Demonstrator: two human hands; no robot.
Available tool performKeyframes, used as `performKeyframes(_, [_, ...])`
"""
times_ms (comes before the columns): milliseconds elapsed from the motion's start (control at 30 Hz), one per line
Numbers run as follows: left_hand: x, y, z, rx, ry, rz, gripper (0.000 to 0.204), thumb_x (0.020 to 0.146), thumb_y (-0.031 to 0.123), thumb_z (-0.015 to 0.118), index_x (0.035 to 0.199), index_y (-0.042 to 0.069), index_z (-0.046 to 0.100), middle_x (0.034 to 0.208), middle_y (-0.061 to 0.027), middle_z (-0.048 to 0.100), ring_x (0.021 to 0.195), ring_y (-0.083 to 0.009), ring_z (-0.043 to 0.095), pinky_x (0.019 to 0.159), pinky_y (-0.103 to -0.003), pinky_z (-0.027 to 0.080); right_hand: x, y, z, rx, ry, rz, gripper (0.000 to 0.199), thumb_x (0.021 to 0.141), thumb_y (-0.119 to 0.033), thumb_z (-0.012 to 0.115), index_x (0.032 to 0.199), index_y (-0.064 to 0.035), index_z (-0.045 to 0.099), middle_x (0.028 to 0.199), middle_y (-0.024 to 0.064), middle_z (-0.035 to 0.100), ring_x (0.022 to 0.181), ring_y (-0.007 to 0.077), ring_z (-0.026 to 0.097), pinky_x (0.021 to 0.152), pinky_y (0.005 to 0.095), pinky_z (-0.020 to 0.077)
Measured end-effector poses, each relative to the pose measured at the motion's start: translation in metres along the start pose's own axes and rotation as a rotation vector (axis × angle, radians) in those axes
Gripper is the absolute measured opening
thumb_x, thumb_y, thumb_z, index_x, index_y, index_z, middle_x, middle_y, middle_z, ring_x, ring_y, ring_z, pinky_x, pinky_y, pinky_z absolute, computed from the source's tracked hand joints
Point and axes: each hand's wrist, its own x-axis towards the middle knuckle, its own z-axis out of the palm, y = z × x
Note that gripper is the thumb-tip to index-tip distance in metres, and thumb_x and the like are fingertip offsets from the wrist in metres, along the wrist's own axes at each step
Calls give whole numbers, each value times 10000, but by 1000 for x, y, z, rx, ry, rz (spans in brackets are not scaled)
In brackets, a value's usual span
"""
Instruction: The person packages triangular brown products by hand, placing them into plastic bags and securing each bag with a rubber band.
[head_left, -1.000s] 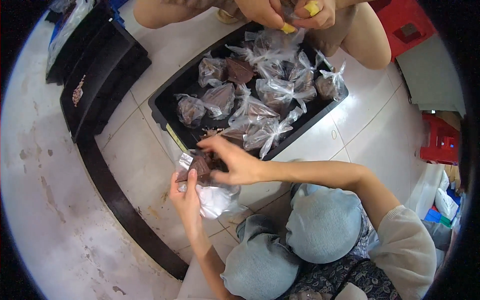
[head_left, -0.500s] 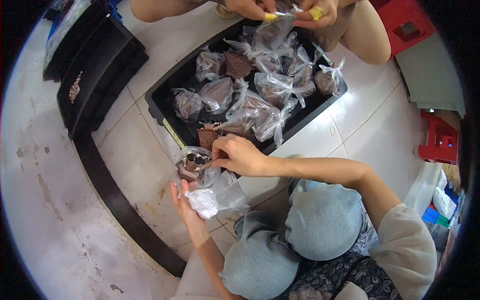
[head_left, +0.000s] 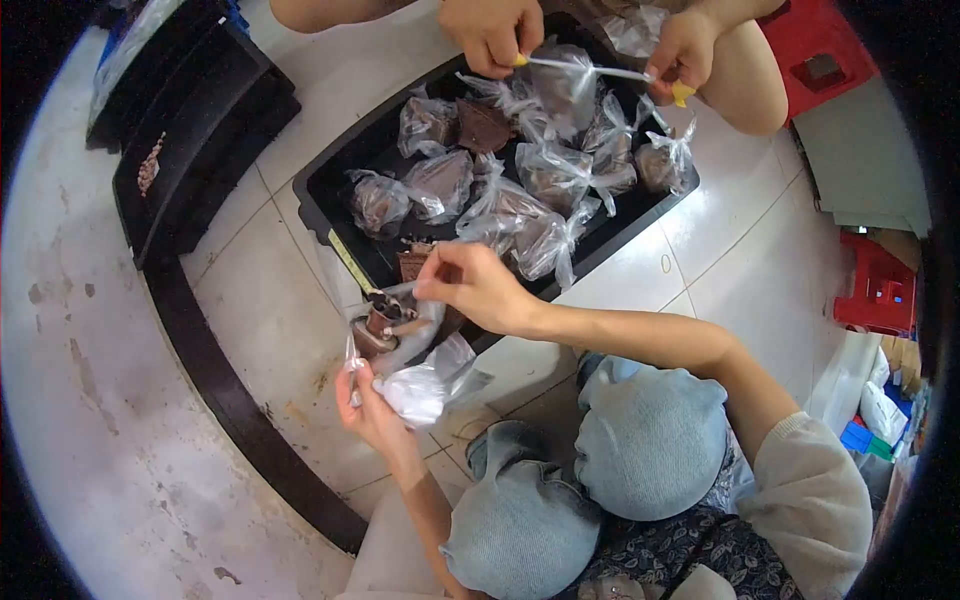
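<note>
A clear plastic bag (head_left: 432, 325) hangs spread between my hands at the near left corner of the black tray. Inside sit a brown cup-like piece (head_left: 381, 318) with dark contents and a short light-brown stick. My left hand (head_left: 378, 408) pinches the bag's lower left edge, beside a bunched white part of the plastic (head_left: 418, 392). Across from it, my right hand (head_left: 480, 285) has thumb and fingers closed on the bag's upper edge. Just beyond this hand, a carved brown piece (head_left: 414, 262) lies in the tray, partly covered.
The black tray (head_left: 322, 213) holds several knotted clear bags (head_left: 555, 178) of brown pieces. Opposite me, a person's hands (head_left: 495, 35), with yellow wraps on fingers, stretch a bag's twisted ends. Black trays (head_left: 215, 130) stand at left; red stools (head_left: 820, 60) stand at right.
My right hand has risen slightly from the contents, drawing the bag's edge up. My left hand has shifted a little nearer me. The other person's hands have moved apart, stretching their bag's ends.
</note>
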Motion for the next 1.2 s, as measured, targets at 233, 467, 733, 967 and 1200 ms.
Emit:
performKeyframes(233, [-29,56,58,513,3,245,85,850,87,602,873,5,614,764,-39,558,768,-132,535,726,-234,420,-14,-56,-41,-393,216,-535,205,685,54,581,878,-5,539,736,96,533,644,182,540,586,312,450])
performKeyframes(467, [-38,88,101,286,-430,-301,89,842,120,596,859,36,619,718,36,508,660,-47,447,585,-180,336,-15,-67,-119,-1021,423,-369,195,725,-35,544,914,-20,589,812,194,594,753,385,572,667,444,460])
performKeyframes(733, [-34,98,145,61,-475,-327,207,883,184,594,1060,76,588,659,62,471,566,-26,444,485,-178,339,-28,-106,-146,-667,297,-144,227,762,-186,638,790,38,619,655,161,603,608,242,607,575,359,453])
performKeyframes(967, [-33,91,147,89,-445,-245,303,907,196,563,1186,77,547,671,52,482,628,-29,487,526,-205,415,-39,-135,-140,-408,289,-363,158,744,-130,653,782,13,598,631,63,582,574,117,530,537,292,421])
performKeyframes(1200, [-42,107,148,193,-363,-157,232,890,171,590,1070,27,611,660,41,508,585,-22,456,517,-177,360,-32,-128,-136,-403,141,-281,166,697,-64,685,834,-8,610,629,-10,499,581,70,442,512,245,354])
